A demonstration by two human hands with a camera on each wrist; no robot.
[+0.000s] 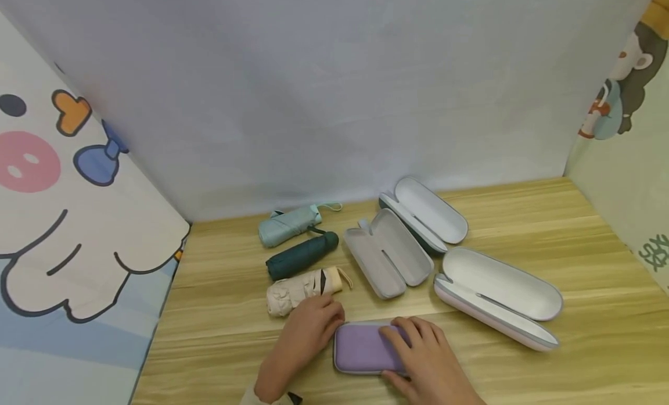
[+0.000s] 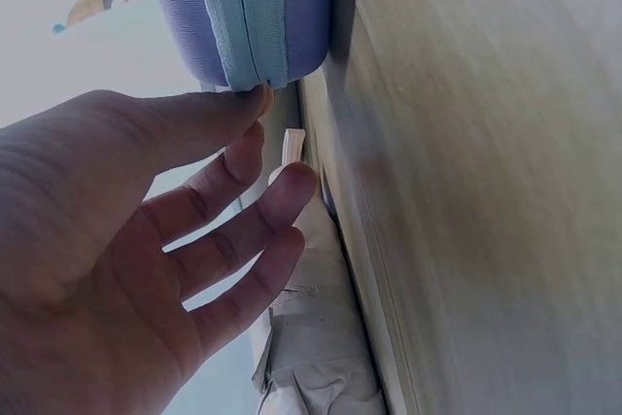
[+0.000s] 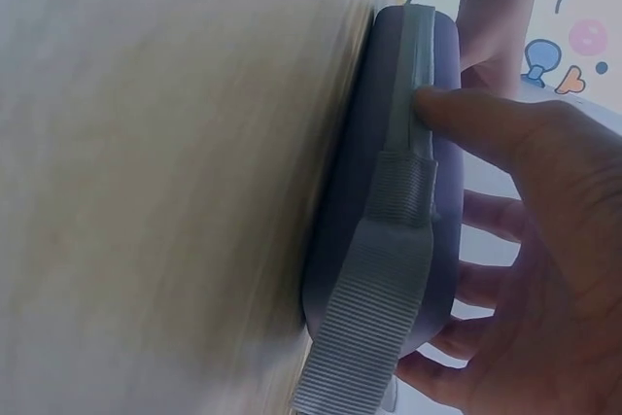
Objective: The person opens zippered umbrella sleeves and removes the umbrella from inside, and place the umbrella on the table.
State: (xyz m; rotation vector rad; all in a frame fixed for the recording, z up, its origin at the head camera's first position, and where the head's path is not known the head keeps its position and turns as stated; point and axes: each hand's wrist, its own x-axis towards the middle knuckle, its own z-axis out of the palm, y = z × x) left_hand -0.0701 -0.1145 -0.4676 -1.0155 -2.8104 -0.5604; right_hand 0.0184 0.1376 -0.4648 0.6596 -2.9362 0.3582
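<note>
A purple zippered case point(image 1: 360, 348) with a grey-blue zipper band lies closed on the table, between both hands. My right hand point(image 1: 431, 358) grips its right end, thumb on the near side over the zipper band point(image 3: 418, 55) and fingers over the top and far side. A ribbed grey strap point(image 3: 360, 318) hangs from that end. At the case's left end, my left hand point(image 1: 313, 323) brings thumb and forefinger together on the zipper point(image 2: 255, 36); the pull itself is hidden. Its other fingers curve loosely, near a beige folded umbrella point(image 1: 295, 291).
Behind the beige umbrella lie a dark green folded umbrella point(image 1: 302, 255) and a light blue one point(image 1: 290, 223). Three glasses cases stand open toward the right: a grey one point(image 1: 399, 248), a dark green one point(image 1: 434, 210) and a pale pink one point(image 1: 502, 286). A cloth wall point(image 1: 366, 103) borders the table's back.
</note>
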